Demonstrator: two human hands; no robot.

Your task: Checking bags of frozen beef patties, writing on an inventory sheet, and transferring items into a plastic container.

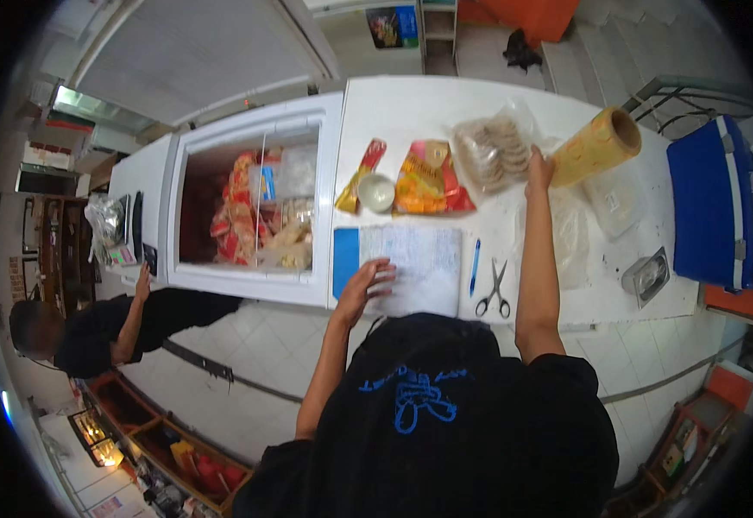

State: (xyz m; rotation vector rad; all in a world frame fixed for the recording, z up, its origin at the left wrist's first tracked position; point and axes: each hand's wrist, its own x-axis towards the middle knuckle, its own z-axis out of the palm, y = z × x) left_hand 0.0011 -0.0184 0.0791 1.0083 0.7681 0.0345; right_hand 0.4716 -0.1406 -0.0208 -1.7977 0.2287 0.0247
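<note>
My left hand point(364, 289) is over the left part of an open notebook point(420, 269) with handwritten pages, its fingers apart and nothing in them. My right hand point(540, 171) reaches to the far side, between a clear plastic bag of round, flat, pale brown pieces point(496, 150) and a large yellow-wrapped roll point(591, 153), likely plastic film. It meets the bag's right edge and the roll's near end in the picture; whether it grips either is hidden. A blue pen point(475, 267) and scissors point(495, 290) lie right of the notebook.
Beyond the notebook are a small bowl point(376, 193), a yellow-red food bag point(429, 178) and a folded packet point(361, 176). An open chest freezer point(329, 194) with bagged food adjoins at left; another person point(95, 337) stands there. A metal container point(647, 277) and blue cooler box point(709, 204) are right.
</note>
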